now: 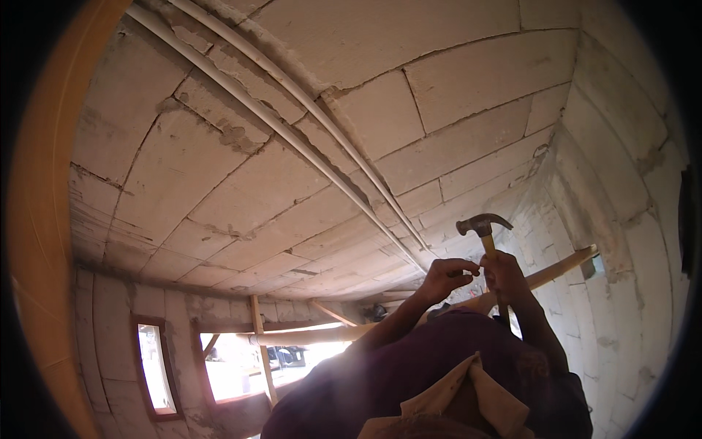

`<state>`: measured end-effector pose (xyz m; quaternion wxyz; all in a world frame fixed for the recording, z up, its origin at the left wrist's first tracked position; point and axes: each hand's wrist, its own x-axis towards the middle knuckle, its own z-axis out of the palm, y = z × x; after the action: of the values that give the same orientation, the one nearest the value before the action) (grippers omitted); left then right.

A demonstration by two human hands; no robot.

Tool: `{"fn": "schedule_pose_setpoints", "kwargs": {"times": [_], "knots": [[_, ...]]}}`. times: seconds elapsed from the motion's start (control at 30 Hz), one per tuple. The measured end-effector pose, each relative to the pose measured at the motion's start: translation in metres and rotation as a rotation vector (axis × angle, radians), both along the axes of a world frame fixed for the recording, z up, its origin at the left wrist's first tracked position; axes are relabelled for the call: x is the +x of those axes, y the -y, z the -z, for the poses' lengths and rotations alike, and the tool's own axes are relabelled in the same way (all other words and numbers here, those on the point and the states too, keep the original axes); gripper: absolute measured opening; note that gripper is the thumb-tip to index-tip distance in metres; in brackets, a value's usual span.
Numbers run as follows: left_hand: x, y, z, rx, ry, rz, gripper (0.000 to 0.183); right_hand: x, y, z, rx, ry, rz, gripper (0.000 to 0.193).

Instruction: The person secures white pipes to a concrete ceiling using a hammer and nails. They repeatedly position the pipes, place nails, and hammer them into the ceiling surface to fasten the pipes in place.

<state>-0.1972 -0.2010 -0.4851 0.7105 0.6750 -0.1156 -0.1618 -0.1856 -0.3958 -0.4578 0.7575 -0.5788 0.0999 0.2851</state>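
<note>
A claw hammer (484, 226) with a dark metal head and a yellow handle stands upright in my right hand (504, 276). The fingers of that hand are closed around the handle just below the head. Close beside it is my left hand (447, 279), with its fingers bent and their tips drawn together near the right hand's fingers. Whatever is between the left fingertips, if anything, is too small to make out. The lower part of the handle is partly hidden by my right hand.
Two white pipes (292, 139) run side by side along the block wall (468, 80). A long wooden pole (559, 269) passes behind my arms. Framed window openings (156, 366) show at lower left. A pale orange-brown surface (44, 241) curves along the left edge.
</note>
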Motion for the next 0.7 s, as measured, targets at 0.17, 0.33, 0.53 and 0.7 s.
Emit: {"fn": "schedule_pose_setpoints", "kwargs": {"times": [0.17, 0.33, 0.53, 0.7], "knots": [[0.011, 0.013, -0.006, 0.158, 0.431, -0.126, 0.02, 0.009, -0.001, -0.011, 0.101, -0.059, 0.005, 0.01], [0.031, -0.001, -0.046, 0.255, 0.553, -0.224, 0.015, 0.015, -0.002, -0.017, 0.141, -0.069, 0.019, 0.016], [0.084, -0.104, -0.144, 0.498, 0.81, -0.833, 0.013, 0.01, 0.01, -0.008, -0.072, 0.046, 0.091, 0.015], [0.111, -0.173, -0.217, 0.499, 1.033, -1.05, 0.012, -0.005, 0.022, 0.009, -0.34, 0.184, 0.118, 0.017]]}}
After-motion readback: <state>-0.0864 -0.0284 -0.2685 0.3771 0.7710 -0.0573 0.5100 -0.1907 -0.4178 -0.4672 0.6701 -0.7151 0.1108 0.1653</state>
